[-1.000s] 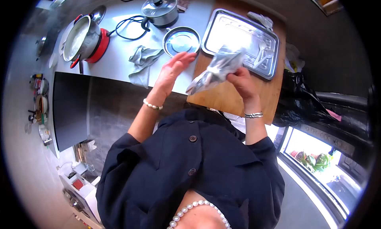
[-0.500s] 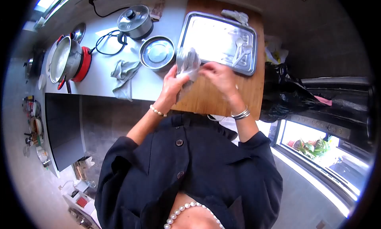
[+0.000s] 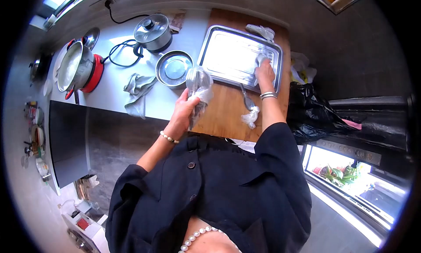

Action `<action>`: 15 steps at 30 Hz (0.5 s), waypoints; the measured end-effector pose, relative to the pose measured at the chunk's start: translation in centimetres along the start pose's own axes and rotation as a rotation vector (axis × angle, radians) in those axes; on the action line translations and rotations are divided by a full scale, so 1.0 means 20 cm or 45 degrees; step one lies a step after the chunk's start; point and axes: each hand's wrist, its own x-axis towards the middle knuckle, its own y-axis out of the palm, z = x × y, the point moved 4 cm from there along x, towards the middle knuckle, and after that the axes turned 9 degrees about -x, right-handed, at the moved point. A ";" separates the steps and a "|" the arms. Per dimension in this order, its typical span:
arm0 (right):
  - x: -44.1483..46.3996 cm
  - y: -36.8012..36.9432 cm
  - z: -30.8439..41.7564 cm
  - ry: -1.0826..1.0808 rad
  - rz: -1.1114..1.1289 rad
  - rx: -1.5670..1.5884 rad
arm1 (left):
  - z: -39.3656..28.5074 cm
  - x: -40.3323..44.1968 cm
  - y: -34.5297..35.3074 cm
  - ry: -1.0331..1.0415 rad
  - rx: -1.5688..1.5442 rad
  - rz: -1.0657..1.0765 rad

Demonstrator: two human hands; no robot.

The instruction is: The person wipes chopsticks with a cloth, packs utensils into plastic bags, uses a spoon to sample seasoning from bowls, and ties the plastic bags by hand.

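Head view: left hand [image 3: 180, 112] clamps wrapped spoons [image 3: 198, 79] near the front edge of the table [image 3: 223, 118], probably light, slippery, best held mid-handle; right hand [image 3: 265, 73] over the tray [image 3: 230, 56], grip unclear.

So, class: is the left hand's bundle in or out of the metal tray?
Out: the left hand holds the bundle outside the metal tray, beside its near-left corner.

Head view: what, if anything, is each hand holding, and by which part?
The left hand holds the plastic-wrapped spoons by their handles, below the bowls. The right hand is over the metal tray; any hold there cannot be told.
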 end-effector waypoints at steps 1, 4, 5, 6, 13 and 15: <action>0.00 0.00 0.00 0.004 0.031 -0.022 | 0.01 0.00 -0.01 0.022 0.039 0.009; -0.01 -0.03 -0.01 -0.153 -0.097 -0.035 | 0.02 -0.01 -0.02 0.043 0.086 0.039; -0.02 -0.04 -0.02 -0.221 -0.141 -0.027 | 0.02 -0.02 -0.01 0.024 0.055 0.045; -0.03 -0.04 -0.03 -0.204 0.000 0.273 | 0.02 -0.04 0.00 0.004 0.023 0.048; -0.25 -0.20 0.10 -0.374 0.661 1.580 | 0.07 0.03 -0.03 -0.146 -0.194 0.043; -0.33 -0.21 0.12 -0.388 0.667 1.499 | 0.08 0.04 -0.03 -0.138 -0.273 0.064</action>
